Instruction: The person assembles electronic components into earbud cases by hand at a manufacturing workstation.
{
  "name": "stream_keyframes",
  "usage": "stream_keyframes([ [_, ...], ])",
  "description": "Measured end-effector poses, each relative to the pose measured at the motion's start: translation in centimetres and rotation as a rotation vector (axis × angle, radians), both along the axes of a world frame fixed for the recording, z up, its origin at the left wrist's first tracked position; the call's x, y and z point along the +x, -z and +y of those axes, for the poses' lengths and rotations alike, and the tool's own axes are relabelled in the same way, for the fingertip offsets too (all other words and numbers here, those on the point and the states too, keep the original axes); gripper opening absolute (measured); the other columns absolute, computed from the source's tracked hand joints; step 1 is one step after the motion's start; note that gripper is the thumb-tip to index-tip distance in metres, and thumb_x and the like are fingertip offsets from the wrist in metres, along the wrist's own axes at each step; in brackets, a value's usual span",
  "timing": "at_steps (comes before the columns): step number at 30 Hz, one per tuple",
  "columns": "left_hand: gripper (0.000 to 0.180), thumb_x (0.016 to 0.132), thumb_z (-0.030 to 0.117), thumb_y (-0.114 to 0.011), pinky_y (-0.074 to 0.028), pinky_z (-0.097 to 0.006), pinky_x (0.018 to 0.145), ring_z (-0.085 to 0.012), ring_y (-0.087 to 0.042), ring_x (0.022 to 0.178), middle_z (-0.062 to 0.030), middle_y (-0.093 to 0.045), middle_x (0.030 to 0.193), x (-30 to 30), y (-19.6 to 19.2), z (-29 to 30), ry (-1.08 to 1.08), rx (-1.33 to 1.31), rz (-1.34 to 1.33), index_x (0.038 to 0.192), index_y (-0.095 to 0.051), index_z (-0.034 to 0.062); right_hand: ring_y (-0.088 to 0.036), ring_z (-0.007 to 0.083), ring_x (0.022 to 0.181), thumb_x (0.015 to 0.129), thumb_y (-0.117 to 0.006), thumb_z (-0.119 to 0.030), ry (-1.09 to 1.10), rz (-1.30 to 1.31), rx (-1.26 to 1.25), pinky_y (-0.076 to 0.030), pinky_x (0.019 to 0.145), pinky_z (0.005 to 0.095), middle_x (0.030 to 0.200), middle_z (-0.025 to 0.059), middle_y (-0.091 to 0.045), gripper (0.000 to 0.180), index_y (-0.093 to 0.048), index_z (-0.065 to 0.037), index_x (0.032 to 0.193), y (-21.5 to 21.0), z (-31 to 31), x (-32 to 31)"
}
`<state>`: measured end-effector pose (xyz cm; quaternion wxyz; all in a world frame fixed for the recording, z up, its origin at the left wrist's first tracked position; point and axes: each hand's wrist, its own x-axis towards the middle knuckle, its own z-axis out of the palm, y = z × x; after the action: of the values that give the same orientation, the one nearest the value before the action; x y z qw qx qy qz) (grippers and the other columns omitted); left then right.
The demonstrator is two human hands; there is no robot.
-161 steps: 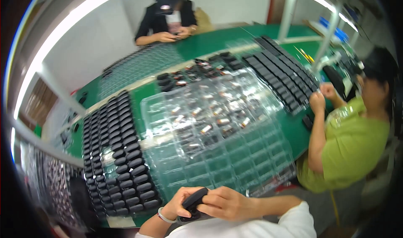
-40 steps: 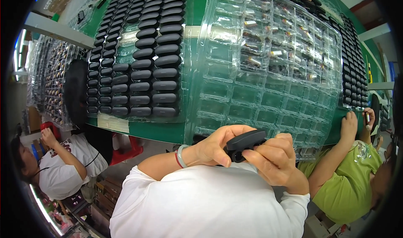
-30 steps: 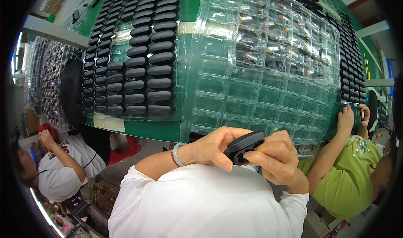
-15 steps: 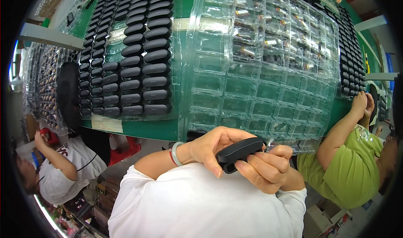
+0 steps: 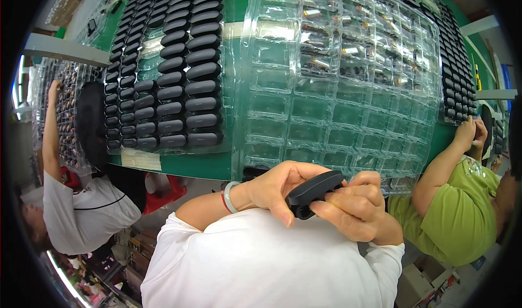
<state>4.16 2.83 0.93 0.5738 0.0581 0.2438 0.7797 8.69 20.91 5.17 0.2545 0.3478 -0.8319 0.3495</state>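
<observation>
In front of my chest I hold a black oblong case (image 5: 316, 187), tilted with its right end higher. A smaller dark part projects below its left end. My left hand (image 5: 272, 193) is closed around the case's back and left end, the thumb below it. The fingers of my right hand (image 5: 356, 207) are bent together and press on the underside and right end. Whatever lies between those fingertips is hidden. Just past my hands is a clear plastic tray (image 5: 310, 115) of square pockets, its far part holding small dark parts with metallic and orange bits.
A tray of similar black cases (image 5: 204, 104) lies on the green table (image 5: 201, 166) at the left. More black cases (image 5: 455, 74) fill a tray at the far right. A white-sleeved person (image 5: 87, 215) is at the left, a green-shirted person (image 5: 457, 213) at the right.
The case and both hands have shifted slightly up and right, and the case tilts more. At the left, the co-worker's arm now reaches out over a tray of parts.
</observation>
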Motion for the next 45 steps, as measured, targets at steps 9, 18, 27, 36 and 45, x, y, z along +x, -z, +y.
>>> stream_keyframes([
  [9, 0.108, 0.040, 0.043, -0.093, -0.039, -0.035, 0.103, -0.0224, -0.054, 0.113, -0.0155, -0.055, 0.122, 0.2, 0.4, 0.4, -0.054, 0.008, -0.046, 0.124, -0.047, -0.0081, -0.048, 0.0119, 0.072, 0.054, -0.073, -0.016, 0.101, -0.023, 0.059, -0.035, 0.060, 0.0281, 0.081, -0.0020, -0.056, 0.034, -0.072, -0.008, 0.087, -0.5, -0.4, 0.0],
  [18, 0.110, 0.042, 0.042, -0.093, -0.038, -0.035, 0.104, -0.0227, -0.053, 0.115, -0.0156, -0.053, 0.124, 0.5, 1.2, 0.2, -0.080, 0.021, -0.080, 0.126, -0.044, -0.0087, -0.048, 0.0130, 0.073, 0.056, -0.070, -0.008, 0.095, -0.066, 0.088, -0.035, 0.059, 0.0287, 0.078, -0.0006, -0.053, 0.033, -0.071, -0.005, 0.089, -0.6, -0.8, -0.1],
  [27, 0.114, 0.037, 0.047, -0.093, -0.036, -0.035, 0.105, -0.0228, -0.052, 0.116, -0.0161, -0.054, 0.123, 0.4, 0.7, 0.0, -0.028, 0.031, -0.056, 0.125, -0.046, -0.0074, -0.052, 0.0111, 0.075, 0.056, -0.068, -0.012, 0.028, -0.094, 0.121, -0.044, 0.070, 0.0299, 0.084, -0.0006, -0.059, 0.031, -0.072, -0.007, 0.086, -1.7, -0.7, 0.2],
  [36, 0.100, 0.048, 0.023, -0.093, -0.037, -0.032, 0.105, -0.0201, -0.052, 0.117, -0.0120, -0.054, 0.124, 0.6, 2.0, 0.1, -0.113, 0.264, -0.076, 0.129, -0.043, -0.0058, -0.056, 0.0124, 0.085, 0.071, -0.066, -0.013, 0.112, -0.023, 0.458, -0.044, 0.080, 0.0343, 0.091, 0.0002, -0.061, 0.029, -0.070, -0.010, 0.099, -2.9, -1.2, 1.0],
  [45, 0.091, 0.065, 0.038, -0.074, -0.050, -0.021, 0.067, -0.0268, -0.055, 0.110, -0.0253, -0.044, 0.132, 0.4, 0.8, -0.1, -0.096, 0.185, -0.119, 0.134, -0.036, -0.0078, -0.057, 0.0106, 0.084, 0.078, -0.065, -0.015, 0.258, 0.223, 0.434, -0.037, 0.074, 0.0313, 0.091, 0.0016, -0.062, 0.020, -0.069, -0.007, 0.096, -0.9, -1.1, 0.7],
])
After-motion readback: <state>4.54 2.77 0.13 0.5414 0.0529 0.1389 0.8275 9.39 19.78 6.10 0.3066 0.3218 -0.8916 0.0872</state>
